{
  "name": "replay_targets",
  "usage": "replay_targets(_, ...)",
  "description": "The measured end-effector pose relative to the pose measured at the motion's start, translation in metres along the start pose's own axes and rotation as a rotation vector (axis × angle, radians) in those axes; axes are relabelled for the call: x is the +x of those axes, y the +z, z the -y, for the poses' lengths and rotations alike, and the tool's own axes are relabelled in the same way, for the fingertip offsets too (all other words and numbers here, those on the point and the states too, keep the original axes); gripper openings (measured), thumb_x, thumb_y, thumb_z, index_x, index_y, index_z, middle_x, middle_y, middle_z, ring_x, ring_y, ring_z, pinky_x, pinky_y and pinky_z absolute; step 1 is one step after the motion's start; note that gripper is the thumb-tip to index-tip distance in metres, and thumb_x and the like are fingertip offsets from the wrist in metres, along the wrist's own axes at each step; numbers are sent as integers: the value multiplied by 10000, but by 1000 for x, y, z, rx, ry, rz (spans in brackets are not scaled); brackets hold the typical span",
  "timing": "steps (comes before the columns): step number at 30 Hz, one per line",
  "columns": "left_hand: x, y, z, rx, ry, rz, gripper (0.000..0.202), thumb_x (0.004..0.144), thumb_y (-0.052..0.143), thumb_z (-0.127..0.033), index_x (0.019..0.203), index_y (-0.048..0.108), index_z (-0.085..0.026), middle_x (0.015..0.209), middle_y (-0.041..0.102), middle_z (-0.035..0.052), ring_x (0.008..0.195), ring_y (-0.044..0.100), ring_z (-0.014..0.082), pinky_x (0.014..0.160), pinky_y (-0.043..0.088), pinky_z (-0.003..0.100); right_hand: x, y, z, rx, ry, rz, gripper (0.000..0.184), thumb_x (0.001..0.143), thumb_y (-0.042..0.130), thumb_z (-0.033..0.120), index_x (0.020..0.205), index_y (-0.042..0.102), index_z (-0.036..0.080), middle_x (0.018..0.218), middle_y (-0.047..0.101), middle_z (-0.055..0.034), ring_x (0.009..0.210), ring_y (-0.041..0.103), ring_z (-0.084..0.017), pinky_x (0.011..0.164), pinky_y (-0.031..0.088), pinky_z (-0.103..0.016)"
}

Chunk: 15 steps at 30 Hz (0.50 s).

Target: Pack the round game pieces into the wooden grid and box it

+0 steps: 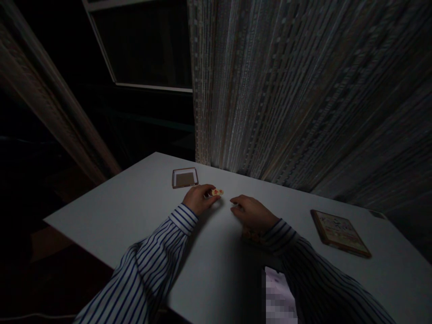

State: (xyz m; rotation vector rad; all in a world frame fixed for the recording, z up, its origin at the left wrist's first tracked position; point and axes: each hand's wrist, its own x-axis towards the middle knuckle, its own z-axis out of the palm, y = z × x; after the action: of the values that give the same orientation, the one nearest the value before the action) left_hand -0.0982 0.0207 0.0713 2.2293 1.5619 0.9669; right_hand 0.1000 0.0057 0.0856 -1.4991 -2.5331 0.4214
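Note:
My left hand (199,199) pinches small round pale pieces with red characters (218,192), which look like Chinese chess pieces. They are held a little above the white table (135,216), between thumb and fingers. Just to the right, my right hand (254,212) has its thumb and forefinger curved with a small gap between the tips, and nothing shows in that gap. Beneath my right wrist lie several small wooden-coloured pieces (251,235), partly hidden by the hand and sleeve.
A shallow open box (185,177) with a brown rim sits beyond my left hand. To the right lies a flat brown-edged box (340,231) with a printed top. A lit, pixelated screen (280,294) is at the near edge. String curtains (270,90) hang behind the table.

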Motion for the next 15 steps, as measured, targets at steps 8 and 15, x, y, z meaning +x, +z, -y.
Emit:
replay_targets(8, -4, 8, -15, -28, 54, -26, 267, 706, 645, -317, 920, 626, -158, 785, 663, 36, 699, 583, 151, 679, 463, 269, -13, -4, -12, 87, 8, -66, 370, 815, 449, 289, 1123, 568, 121, 1043, 611, -94, 855, 580, -156, 798, 411, -270)
replay_targets(15, -7, 18, -22, -64, 93, -57, 277, 696, 662, -330, 906, 631, -151, 775, 664, 41, 693, 580, 151, 672, 465, 270, -25, -5, -22, 145, 28, -158, 328, 806, 474, 278, 1080, 591, 142, 979, 636, -77, 849, 588, -159, 790, 428, -278)
